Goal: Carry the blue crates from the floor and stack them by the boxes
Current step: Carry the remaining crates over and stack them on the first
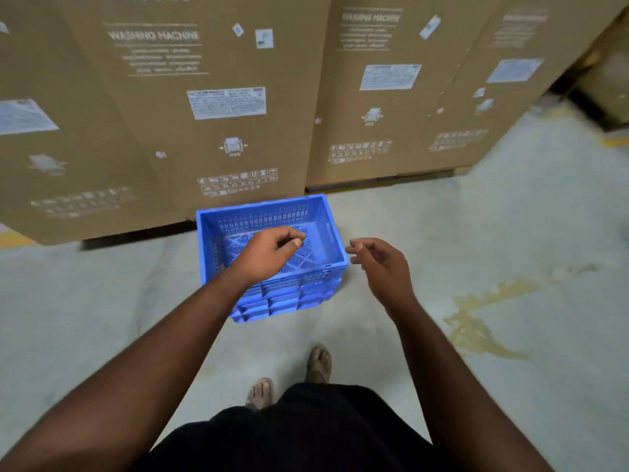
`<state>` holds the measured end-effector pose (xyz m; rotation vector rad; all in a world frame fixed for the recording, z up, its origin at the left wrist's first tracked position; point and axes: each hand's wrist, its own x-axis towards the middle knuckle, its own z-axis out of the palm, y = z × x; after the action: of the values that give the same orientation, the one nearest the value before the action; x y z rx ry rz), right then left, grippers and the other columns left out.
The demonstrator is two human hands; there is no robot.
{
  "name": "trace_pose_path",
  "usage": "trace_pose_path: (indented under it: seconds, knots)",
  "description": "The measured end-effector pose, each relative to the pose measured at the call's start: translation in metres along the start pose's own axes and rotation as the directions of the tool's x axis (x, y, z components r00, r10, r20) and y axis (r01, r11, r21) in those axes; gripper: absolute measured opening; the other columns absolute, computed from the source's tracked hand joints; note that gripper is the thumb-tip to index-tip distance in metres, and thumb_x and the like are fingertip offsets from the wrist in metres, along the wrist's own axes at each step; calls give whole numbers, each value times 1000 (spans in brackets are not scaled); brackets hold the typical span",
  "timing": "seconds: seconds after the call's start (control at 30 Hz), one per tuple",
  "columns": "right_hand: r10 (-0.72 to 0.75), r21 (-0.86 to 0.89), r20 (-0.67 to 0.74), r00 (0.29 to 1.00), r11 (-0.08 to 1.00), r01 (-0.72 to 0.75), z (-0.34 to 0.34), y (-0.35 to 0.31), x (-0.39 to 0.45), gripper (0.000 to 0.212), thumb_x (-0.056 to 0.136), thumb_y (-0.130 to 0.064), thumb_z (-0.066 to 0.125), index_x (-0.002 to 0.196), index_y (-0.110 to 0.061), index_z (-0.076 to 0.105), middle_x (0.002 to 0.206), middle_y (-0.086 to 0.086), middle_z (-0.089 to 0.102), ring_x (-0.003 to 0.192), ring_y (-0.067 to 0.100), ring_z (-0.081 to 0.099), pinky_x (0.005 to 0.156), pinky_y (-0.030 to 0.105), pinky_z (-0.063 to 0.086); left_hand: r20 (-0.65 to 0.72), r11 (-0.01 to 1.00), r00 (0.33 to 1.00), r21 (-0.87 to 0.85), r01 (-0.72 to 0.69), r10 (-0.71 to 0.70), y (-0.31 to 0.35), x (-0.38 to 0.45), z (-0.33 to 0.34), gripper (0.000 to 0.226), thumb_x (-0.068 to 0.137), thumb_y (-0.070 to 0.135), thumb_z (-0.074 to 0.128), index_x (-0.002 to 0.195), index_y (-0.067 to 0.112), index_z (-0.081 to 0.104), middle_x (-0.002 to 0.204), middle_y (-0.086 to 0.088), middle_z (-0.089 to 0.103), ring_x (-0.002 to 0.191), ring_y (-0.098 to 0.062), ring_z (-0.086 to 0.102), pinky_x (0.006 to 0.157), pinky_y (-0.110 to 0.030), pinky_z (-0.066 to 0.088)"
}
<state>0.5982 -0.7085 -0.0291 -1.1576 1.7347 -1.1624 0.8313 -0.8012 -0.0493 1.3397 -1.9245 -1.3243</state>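
Hovering empty and loosely curled, left hand (272, 248) over blue crate (272, 257), right hand (383, 262) just beside it; crate against cardboard boxes (190, 114).

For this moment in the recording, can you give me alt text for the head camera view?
A person's left hand and right hand, both empty with fingers loosely curled, hang above an empty blue crate on the concrete floor. The crate stands against tall cardboard washing machine boxes; sandalled feet show below.
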Motion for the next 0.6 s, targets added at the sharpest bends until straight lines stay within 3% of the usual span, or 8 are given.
trace_pose_path:
  seconds: [0.13, 0.3, 0.47, 0.6]
  knots:
    - [22, 61, -93, 995, 998, -17, -23, -7, -38, 14, 94, -32, 64, 96, -23, 75, 94, -5, 78, 86, 17, 74, 78, 31, 54, 49, 999, 998, -7, -48, 49, 25, -10, 20, 16, 98, 21, 60, 109, 20, 71, 104, 3, 74, 99, -17, 69, 93, -40, 54]
    - [82, 97, -242, 967, 993, -60, -90, 19, -93, 16, 98, -32, 61, 100, -22, 74, 95, -6, 77, 86, 16, 74, 81, 33, 55, 202, 992, 971, -19, -125, 126, 61, -18, 88, 14, 98, 18, 59, 106, 20, 70, 102, 1, 74, 93, -16, 70, 89, -34, 55]
    - [170, 196, -447, 878, 977, -90, -196, 62, -152, 18, 101, -25, 57, 105, -17, 72, 98, -2, 77, 87, 16, 74, 83, 31, 55, 373, 989, 916, -52, -139, 149, 117, -15, 201, 17, 100, 13, 55, 109, 13, 68, 92, -5, 75, 87, -18, 68, 86, -30, 53]
    - [232, 214, -588, 775, 968, -128, -309, 109, -212, 19, 102, -23, 54, 106, -15, 71, 99, -3, 77, 86, 14, 73, 80, 27, 54, 518, 979, 834, -38, -202, 192, 182, -18, 336, 18, 97, 14, 56, 100, 27, 69, 89, 2, 76, 81, -17, 69, 83, -34, 54]
